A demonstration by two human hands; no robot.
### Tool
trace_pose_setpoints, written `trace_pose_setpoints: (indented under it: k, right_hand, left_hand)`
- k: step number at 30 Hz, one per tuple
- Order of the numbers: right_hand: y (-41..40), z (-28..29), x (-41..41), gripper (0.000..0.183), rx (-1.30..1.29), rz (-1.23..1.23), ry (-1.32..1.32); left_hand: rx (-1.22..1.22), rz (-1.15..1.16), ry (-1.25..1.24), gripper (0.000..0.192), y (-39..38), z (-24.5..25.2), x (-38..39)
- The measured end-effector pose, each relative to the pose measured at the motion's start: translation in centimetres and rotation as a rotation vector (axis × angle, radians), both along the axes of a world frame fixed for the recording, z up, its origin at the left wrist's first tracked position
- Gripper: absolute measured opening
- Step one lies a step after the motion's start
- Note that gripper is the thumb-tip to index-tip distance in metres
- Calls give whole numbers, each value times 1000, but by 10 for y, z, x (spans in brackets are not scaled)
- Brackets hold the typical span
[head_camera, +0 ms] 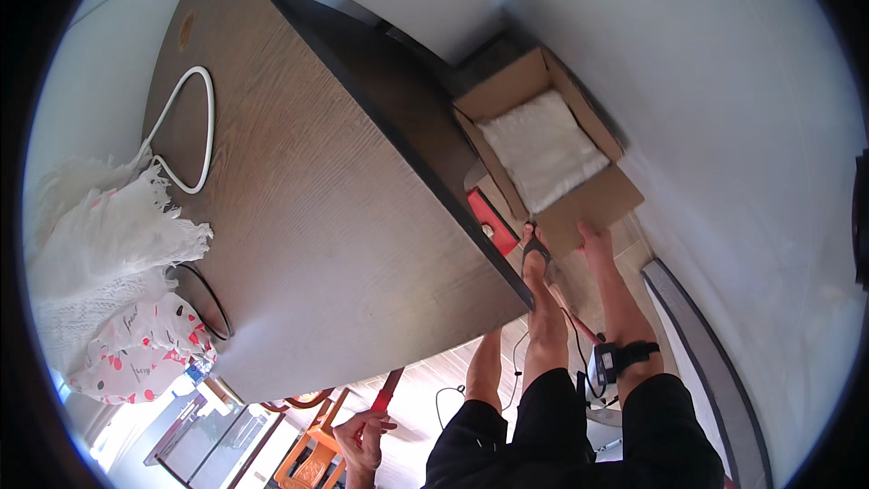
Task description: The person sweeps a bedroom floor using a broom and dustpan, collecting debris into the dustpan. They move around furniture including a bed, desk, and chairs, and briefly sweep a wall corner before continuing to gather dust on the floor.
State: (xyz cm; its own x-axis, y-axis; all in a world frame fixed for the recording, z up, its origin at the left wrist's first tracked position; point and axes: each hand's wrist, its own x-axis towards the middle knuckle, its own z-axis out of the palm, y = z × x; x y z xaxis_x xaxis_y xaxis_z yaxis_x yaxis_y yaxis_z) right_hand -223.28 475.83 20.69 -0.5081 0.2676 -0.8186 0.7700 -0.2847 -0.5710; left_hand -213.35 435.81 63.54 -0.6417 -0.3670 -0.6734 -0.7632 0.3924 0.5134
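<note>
My right hand (595,242) grips the front flap of an open cardboard box (590,207), thumb over the flap's edge. A white, cushion-like padded item (543,149) lies flat inside the box. At the lower middle, my left hand (363,436) is closed around a red-handled tool (383,399) with a flat, dark end pointing up beside the table's edge; its exact kind cannot be told. The large wood-grain tabletop (326,217) stands between the left hand and the box. A black device is strapped on my right forearm.
White fabric (129,224), a printed plastic bag (149,353) and a looped white cable (211,129) lie on the tabletop's left side. A red box (492,221) sits on the floor near my foot. Cables trail below; a wooden chair (312,451) stands beyond. White walls border the corner.
</note>
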Motion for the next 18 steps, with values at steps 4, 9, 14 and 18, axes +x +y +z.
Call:
trace_pose_setpoints:
  k: [4, 9, 14, 18]
  right_hand:
    - [34, 19, 70, 32, 91, -44, -151]
    - [67, 4, 124, 27, 174, 7, -304]
    - [72, -15, 127, 27, 233, 60, -413]
    - [69, -28, 128, 27, 285, 26, -480]
  left_hand:
    - [-2, -15, 4, 40, 0, -1, 2]
    - [-14, -40, 8, 43, 0, -3, 5]
    - [-15, -8, -28, 42, 1, -4, 8]
    - [-28, -9, -19, 42, 2, -3, 7]
